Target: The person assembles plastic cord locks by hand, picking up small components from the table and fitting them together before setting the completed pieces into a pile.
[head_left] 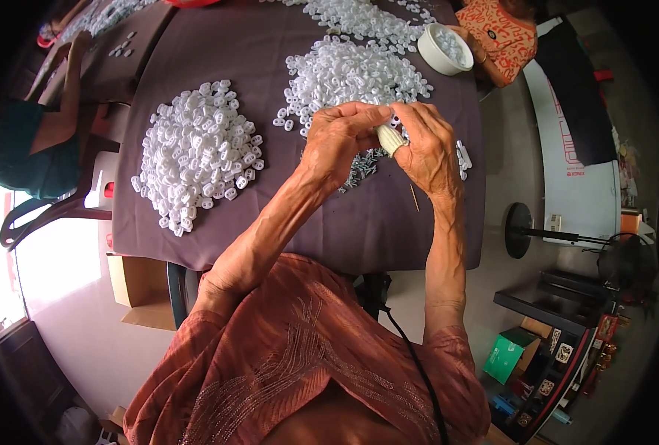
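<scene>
My left hand (338,139) and my right hand (427,148) meet above the far middle of the table, fingertips pinched together. Whatever they hold there is too small and too covered by the fingers to name. A cream ribbed finger cover (391,139) sits on what looks like my right thumb. Just beyond my hands lies a large heap of small white oval plastic pieces (344,74), each with holes. Under and between my hands is a small pile of grey metal pins (361,169), partly hidden. A second heap of white plastic pieces (196,152) lies to the left.
A dark purple cloth (285,230) covers the table. At the far right, a person's hand (472,41) is at a white bowl (446,50) of pieces. A thin brown stick (415,199) lies near my right wrist. Another person (29,141) works at the left table.
</scene>
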`<action>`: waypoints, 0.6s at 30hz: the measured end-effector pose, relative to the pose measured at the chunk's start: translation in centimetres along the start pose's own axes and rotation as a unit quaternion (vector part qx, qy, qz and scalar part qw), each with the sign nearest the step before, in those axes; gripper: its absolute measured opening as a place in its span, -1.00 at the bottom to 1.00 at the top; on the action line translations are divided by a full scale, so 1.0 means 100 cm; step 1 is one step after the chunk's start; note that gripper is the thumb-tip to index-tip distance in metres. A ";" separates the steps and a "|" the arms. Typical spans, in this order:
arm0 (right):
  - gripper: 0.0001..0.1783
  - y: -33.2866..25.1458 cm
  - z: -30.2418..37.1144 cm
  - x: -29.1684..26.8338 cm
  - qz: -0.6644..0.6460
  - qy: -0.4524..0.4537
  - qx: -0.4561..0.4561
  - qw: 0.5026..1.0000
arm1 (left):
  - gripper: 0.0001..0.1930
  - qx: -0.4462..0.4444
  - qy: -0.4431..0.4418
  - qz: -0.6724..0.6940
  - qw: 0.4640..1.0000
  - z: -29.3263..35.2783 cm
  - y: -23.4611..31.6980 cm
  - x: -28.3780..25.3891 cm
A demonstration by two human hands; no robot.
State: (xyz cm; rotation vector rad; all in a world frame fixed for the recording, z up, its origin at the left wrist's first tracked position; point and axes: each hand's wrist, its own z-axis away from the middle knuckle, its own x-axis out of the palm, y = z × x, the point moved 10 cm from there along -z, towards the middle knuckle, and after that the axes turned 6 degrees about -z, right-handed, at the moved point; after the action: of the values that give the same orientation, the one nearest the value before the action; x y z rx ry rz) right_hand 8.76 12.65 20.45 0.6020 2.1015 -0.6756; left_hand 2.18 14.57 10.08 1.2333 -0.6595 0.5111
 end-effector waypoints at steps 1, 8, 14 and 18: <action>-0.61 0.001 0.000 0.000 -0.001 0.000 0.000 1.000 | -0.86 -0.002 0.002 -0.002 1.000 0.000 -0.001 0.000; -0.65 0.002 0.000 0.004 0.002 -0.009 -0.032 0.999 | -0.88 -0.019 -0.008 0.018 1.000 -0.002 -0.006 -0.001; -0.67 0.003 0.000 0.004 -0.002 -0.010 -0.028 1.000 | -0.89 -0.049 0.008 0.060 0.997 -0.003 -0.012 0.000; -0.65 0.002 0.002 0.005 -0.009 -0.011 -0.038 0.999 | -0.88 -0.024 -0.012 0.024 0.999 -0.004 -0.014 -0.003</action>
State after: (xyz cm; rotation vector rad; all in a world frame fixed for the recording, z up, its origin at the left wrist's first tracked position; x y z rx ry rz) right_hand 8.70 12.78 19.89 0.5328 2.1047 -0.6066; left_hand 2.95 14.62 8.83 1.1819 -0.7188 0.5189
